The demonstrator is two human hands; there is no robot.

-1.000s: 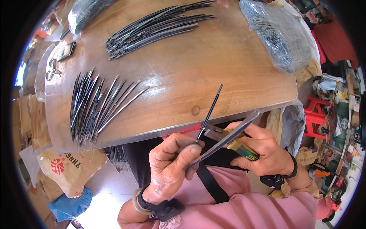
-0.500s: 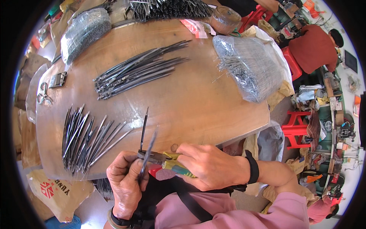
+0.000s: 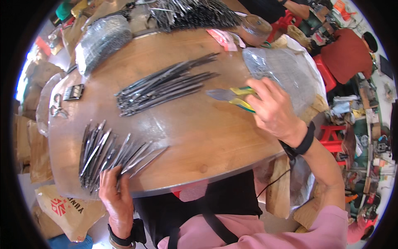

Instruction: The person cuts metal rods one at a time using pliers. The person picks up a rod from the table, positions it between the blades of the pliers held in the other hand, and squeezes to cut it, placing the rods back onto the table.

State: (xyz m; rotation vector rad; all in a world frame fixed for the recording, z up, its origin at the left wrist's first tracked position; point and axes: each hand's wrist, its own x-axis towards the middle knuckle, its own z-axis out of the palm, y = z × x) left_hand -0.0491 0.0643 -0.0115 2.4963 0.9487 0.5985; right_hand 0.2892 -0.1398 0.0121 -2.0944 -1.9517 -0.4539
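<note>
My right hand [image 3: 271, 106] is raised over the right side of the table, closed around pliers [image 3: 234, 97] with yellow and green handles. The grey jaws point left, toward a bundle of long dark thin strips [image 3: 166, 89] in the middle of the table. At the near left edge, my left hand [image 3: 115, 195] rests its fingertips on a fanned-out pile of thin dark and silvery strips [image 3: 97, 153]. Its thumb and fingers are apart, and I see no strip clearly gripped in them.
A plastic-wrapped bundle of thin pieces [image 3: 286, 74] lies at the right, another plastic-wrapped bundle [image 3: 103, 39] at the far left. Scissors [image 3: 58, 106] and a small dark box [image 3: 74, 92] sit on the left. A brown round container [image 3: 255, 30] stands at the back. Red stools and a person are beyond.
My hands have parted. The left moved down-left to the near pile, and the strips held between the hands are gone from there. The right carried the pliers up and to the right.
</note>
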